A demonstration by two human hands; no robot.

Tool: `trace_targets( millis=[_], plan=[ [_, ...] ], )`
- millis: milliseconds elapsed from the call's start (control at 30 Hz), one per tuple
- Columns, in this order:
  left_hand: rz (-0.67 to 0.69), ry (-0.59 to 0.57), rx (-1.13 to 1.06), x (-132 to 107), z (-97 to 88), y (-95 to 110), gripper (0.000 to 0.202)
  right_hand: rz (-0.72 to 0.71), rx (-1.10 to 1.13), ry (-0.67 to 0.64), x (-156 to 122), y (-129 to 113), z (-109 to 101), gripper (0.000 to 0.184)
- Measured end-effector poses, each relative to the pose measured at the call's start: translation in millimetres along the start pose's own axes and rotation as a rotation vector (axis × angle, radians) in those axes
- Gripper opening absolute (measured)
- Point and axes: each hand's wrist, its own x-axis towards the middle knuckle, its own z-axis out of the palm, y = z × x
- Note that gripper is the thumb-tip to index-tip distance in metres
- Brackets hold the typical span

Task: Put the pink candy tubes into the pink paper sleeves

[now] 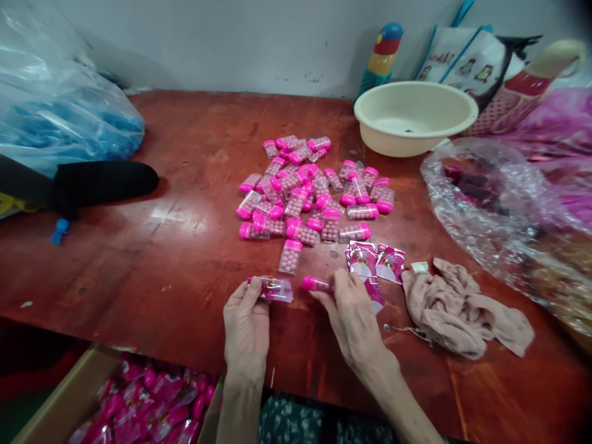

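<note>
Carton [55,393] holds pink packets [139,401]; left grip [248,324] pinches pouch [276,290], right grip [354,317] pink-capped tube [316,284].

The 2 forearms [241,398] are bare, the clothing [289,422] dark with pale patterning.

Left hand [247,324] holding shiny packet [276,289]; right hand [354,314], pink-capped tube [317,283]; more tubes [295,202] (pink balls [290,258] inside) beyond.

A cream basin [407,145] stands near the wall [222,49], a colourful container [383,57] behind it. A crumpled cloth [451,311] lies at right; at left, a clear bag [50,68] holds something blue [78,139], perhaps fabric.
</note>
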Motion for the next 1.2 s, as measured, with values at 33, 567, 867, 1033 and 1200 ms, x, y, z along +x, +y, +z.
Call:
trace_targets(
  millis=[33,567,867,1033,1200],
  plan=[
    [0.014,-0.001,0.007,-0.5,0.7,-0.6,0.013,0.087,0.07,0.022,-0.6,-4.7,-3.3,0.016],
    [0.134,-0.145,0.145,-14.0,9.5,-14.1,0.011,0.439,0.836,-0.241,-9.7,-18.9,-13.6,0.026],
    [0.149,-0.202,0.184,-23.1,20.9,-18.1,0.025,0.371,0.888,-0.251,-14.9,-22.6,-9.1,0.023],
    [0.009,-0.191,0.124,-28.8,23.6,-16.5,0.033,0.332,0.8,-0.167,-14.3,-24.4,-9.0,0.016],
    [-0.182,-0.236,0.118,-32.7,23.7,-16.3,0.029,0.249,0.631,-0.135,-13.7,-25.2,-9.1,0.015]
  ],
)
